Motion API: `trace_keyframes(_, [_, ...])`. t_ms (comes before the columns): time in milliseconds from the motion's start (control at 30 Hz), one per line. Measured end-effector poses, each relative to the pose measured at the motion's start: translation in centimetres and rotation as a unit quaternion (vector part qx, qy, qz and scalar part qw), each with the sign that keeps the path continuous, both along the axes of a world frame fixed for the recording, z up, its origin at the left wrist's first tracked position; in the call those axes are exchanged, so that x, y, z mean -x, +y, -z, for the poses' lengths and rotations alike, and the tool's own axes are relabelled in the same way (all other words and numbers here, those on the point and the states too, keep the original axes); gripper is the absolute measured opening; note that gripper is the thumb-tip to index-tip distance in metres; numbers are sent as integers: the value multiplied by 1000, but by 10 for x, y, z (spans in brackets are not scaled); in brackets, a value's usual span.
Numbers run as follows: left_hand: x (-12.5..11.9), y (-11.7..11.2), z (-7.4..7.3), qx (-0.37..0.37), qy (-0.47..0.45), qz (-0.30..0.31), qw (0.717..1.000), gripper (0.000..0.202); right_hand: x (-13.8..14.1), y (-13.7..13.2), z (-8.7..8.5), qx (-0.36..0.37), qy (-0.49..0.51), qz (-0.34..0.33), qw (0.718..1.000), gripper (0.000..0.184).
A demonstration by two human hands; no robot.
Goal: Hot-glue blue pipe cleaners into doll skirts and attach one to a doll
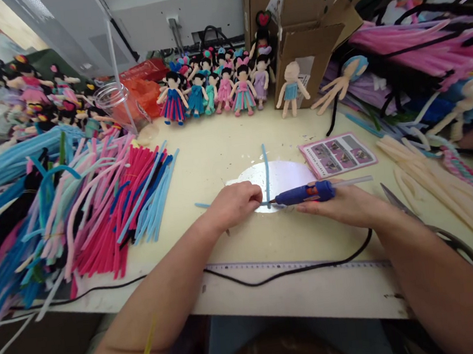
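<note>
Table: one pale table (212,146), by which all the work is carried.
Stem heap: one mixed heap of fuzzy stems (66,206), piled at the left; too many to be counted.
Doll row: six dressed dolls (224,91) are stood in front; those behind are overlapped and cannot be counted.
Scissors: one pair of scissors (396,199), laid beside the right forearm.
Disc: one shiny disc (289,174), placed between the hands.
Glue gun: one glue gun (306,193), wrapped by the right hand (343,205); whether its trigger is squeezed cannot be told.
Leaflet: one pink-edged leaflet (339,154), laid beyond the gun.
Blue stems: two; the upright stem (265,168) is laid across the disc, its near end by the nozzle; the sideways stem (201,205) is pinched under the left hand (237,204), fingers curled together.
</note>
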State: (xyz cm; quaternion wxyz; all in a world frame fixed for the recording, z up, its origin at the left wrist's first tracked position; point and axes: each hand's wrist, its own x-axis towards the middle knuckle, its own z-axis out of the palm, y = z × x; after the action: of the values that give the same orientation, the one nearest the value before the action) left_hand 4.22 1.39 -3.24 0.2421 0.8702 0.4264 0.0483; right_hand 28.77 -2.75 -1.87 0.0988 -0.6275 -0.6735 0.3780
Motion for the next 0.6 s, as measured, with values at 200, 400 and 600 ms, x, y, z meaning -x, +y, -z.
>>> trace_keyframes(200, [-1,-1,0,-9,0,3,1000,16,1,0,3,-11,-18,-11,1000,33])
trace_keyframes(400, [-3,-1,-2,-7,-3,1,1000,18,1,-1,2,-25,3,-20,999,31])
trace_keyframes(600, [-2,-1,0,-18,-1,6,1000,19,1,-2,-2,-24,4,2,1000,30])
